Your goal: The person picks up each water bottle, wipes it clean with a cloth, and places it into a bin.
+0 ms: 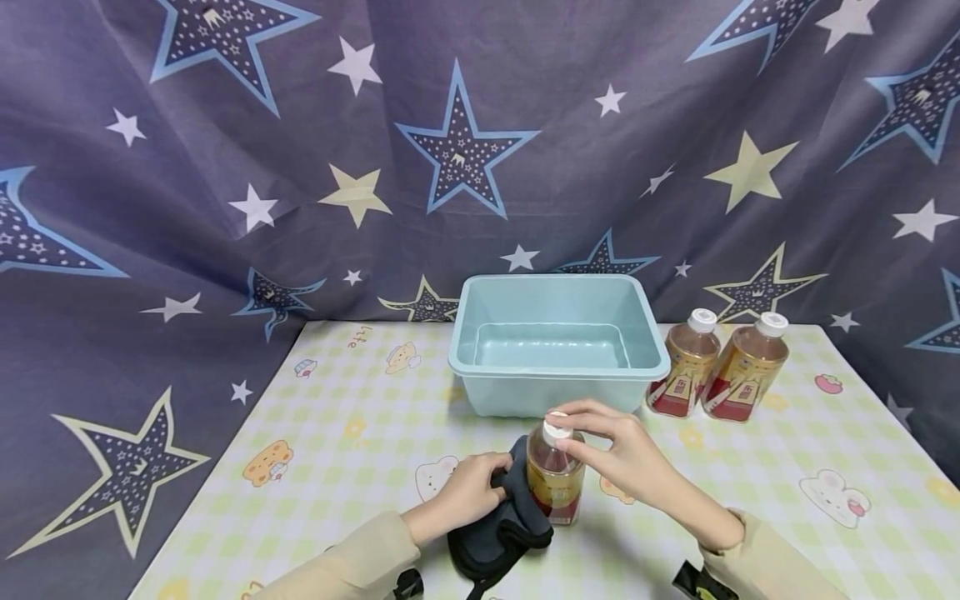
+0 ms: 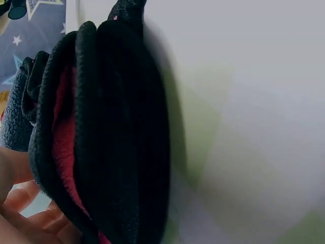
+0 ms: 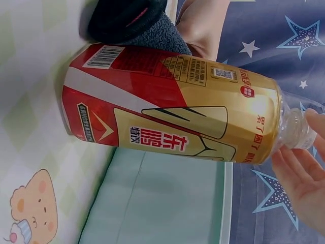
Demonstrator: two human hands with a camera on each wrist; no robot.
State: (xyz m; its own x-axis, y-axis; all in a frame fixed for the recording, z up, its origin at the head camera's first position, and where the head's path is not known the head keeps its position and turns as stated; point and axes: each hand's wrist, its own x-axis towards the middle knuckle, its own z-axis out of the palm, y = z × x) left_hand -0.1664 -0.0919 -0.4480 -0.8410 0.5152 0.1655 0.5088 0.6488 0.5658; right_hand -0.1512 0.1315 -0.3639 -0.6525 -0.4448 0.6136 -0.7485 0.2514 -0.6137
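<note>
My left hand (image 1: 467,492) grips a dark grey fabric glove (image 1: 501,521) with black edging. In the left wrist view, red lining shows inside the opening of the glove (image 2: 109,127). Upright on the table stands a drink bottle (image 1: 555,479) with a gold and red label, right beside the glove. Thumb and fingers of my right hand (image 1: 626,454) pinch its white cap (image 1: 557,429) from above. The right wrist view shows the label of this bottle (image 3: 172,104) up close, with the glove (image 3: 137,23) against its side.
Behind the bottle stands a light blue plastic basin (image 1: 558,387). Two similar bottles (image 1: 684,371) (image 1: 746,371) stand to its right. A checked cloth with cartoon prints covers the table (image 1: 360,467). A dark curtain with stars (image 1: 465,242) hangs at the back.
</note>
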